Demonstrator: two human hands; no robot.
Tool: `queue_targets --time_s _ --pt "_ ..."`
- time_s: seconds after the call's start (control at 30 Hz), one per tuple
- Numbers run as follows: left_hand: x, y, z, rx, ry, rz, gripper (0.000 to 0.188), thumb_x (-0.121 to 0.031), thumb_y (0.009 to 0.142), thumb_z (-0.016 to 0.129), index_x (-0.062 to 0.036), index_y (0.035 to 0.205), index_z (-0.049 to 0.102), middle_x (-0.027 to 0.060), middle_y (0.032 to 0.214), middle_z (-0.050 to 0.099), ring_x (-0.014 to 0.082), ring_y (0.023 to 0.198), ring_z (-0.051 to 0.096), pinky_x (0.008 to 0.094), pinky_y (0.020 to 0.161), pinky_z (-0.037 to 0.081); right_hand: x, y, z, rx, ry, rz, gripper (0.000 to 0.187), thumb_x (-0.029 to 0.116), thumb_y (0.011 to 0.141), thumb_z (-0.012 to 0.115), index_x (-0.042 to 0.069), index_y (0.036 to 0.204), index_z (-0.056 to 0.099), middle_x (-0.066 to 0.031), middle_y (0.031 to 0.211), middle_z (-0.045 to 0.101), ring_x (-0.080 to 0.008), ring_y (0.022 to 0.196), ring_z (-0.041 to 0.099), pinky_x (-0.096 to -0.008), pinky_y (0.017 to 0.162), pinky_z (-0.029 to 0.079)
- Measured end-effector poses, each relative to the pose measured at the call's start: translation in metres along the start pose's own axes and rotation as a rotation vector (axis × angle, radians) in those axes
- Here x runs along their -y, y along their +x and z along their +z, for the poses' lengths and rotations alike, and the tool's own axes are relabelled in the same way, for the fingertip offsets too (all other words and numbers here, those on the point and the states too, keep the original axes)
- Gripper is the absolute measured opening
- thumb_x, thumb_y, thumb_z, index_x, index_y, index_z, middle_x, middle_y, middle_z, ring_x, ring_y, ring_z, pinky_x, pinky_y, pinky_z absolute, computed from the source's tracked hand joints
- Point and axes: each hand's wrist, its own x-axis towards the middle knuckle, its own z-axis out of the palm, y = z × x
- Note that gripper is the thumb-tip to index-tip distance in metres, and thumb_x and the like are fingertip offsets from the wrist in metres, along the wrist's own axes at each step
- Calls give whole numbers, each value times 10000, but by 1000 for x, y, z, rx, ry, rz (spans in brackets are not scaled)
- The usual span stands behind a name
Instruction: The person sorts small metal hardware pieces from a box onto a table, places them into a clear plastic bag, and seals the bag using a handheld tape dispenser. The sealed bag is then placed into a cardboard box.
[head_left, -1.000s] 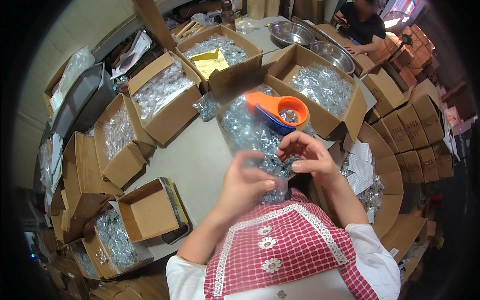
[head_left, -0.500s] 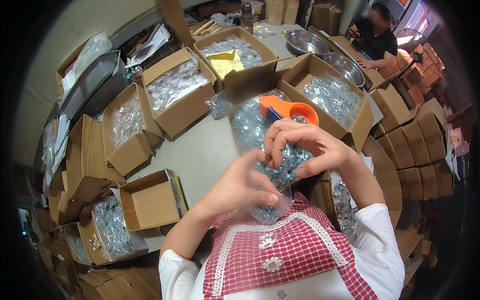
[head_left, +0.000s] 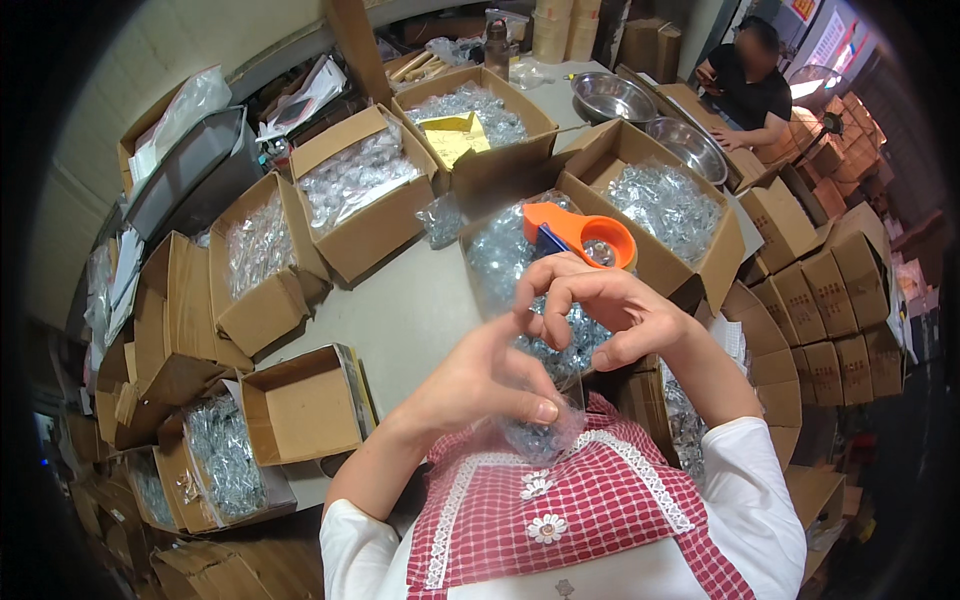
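A small clear plastic bag (head_left: 545, 432) with shiny metal pieces hangs in front of my apron, its top gripped between the thumb and fingers of my left hand (head_left: 490, 375). My right hand (head_left: 610, 315) arches above it with bent fingers, the thumb standing apart from them. Its fingertips meet or nearly meet my left fingertips, which are blurred. Nothing shows in the right hand. Just beyond the right hand, an orange tape dispenser (head_left: 560, 222) lies on a heap of bagged metal parts (head_left: 500, 255) in an open box.
Cardboard boxes with bagged parts surround the grey table (head_left: 400, 310), including one box (head_left: 345, 235) at the back left and another (head_left: 735, 265) on the right. An empty shallow box (head_left: 305, 420) sits left. Steel bowls (head_left: 610, 98) stand at the back. A person (head_left: 750, 85) sits at far right.
My hands keep almost the same pose, and the small bag stays in my left hand. The view has shifted slightly, and the right fingers have moved a little to the left.
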Motion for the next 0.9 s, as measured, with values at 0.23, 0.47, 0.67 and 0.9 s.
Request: queue_targets --time_s 0.23,0.47,0.67,0.9 --pt "0 0 2 22 -119 10 633 72 783 837 -5 1311 495 152 910 775 224 928 761 340 900 572 -17 4 16 -45 393 18 286 112 597 776 76 864 682 -220 1543 463 -314 1425 493 -463 1228 307" --pt "2 1 4 5 -122 17 672 55 753 860 2 1320 501 161 905 784 237 920 773 350 915 575 -23 7 23 -32 582 18 277 74 605 785 66 865 688 -239 1575 439 -324 1419 512 -440 1202 375" --pt "4 2 5 3 -151 38 717 57 747 859 14 1360 490 170 919 787 249 908 781 353 914 581 -21 8 25 -14 630 -2 240 14 649 773 29 871 683 -272 1580 420 -325 1324 603 -411 1099 502" --pt "5 2 6 -16 -146 38 719 66 738 852 19 1359 494 143 910 775 241 897 780 344 905 584 -26 3 27 -66 654 -2 233 -8 673 780 2 889 692 -280 1570 432 -318 1281 641 -409 1060 535"
